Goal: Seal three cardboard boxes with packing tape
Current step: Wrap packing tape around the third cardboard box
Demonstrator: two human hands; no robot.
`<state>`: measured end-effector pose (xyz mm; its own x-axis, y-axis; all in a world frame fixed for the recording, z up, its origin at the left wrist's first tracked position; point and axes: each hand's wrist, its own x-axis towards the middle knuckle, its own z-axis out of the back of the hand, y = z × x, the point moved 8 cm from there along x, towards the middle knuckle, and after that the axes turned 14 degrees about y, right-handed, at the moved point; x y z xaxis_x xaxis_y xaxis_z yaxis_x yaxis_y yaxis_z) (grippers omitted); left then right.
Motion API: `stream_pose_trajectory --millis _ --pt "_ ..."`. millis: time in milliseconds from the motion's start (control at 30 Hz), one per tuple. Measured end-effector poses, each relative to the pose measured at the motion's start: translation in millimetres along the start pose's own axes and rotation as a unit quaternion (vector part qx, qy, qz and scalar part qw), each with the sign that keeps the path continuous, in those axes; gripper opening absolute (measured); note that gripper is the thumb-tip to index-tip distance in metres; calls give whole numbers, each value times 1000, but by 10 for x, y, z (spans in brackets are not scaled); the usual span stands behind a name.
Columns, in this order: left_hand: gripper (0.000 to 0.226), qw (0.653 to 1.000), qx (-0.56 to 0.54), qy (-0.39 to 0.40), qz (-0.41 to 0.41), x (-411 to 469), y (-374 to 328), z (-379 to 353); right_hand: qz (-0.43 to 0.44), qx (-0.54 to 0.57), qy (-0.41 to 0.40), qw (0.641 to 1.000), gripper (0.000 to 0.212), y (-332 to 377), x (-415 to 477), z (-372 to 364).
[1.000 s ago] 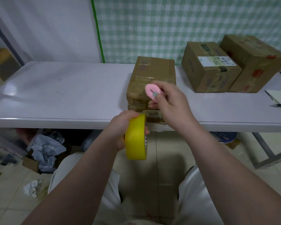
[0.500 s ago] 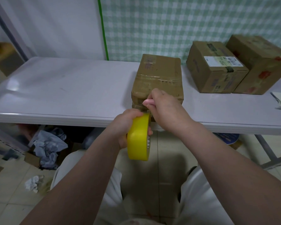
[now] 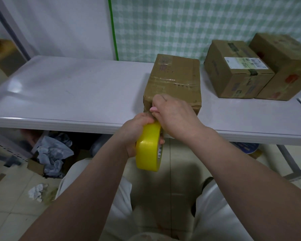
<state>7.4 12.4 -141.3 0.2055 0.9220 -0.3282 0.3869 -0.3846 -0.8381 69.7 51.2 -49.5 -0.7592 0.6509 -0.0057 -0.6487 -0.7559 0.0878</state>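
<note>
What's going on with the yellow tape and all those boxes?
A person sits at a white table, taping up cardboard boxes. Their left hand grips a yellow tape roll at the table's front edge. Their right hand holds a small pink thing against the near end of the closest box. A labelled box and a red-marked box stand side by side farther right.

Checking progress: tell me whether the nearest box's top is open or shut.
Shut. The nearest box lies flat-topped, a clear tape band across it, no flap raised.
</note>
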Motion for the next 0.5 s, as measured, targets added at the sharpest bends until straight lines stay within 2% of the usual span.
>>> stream_pose_trajectory --millis 500 --pt "21 1000 -8 22 4 12 -33 -26 5 -26 14 1000 12 -88 -35 69"
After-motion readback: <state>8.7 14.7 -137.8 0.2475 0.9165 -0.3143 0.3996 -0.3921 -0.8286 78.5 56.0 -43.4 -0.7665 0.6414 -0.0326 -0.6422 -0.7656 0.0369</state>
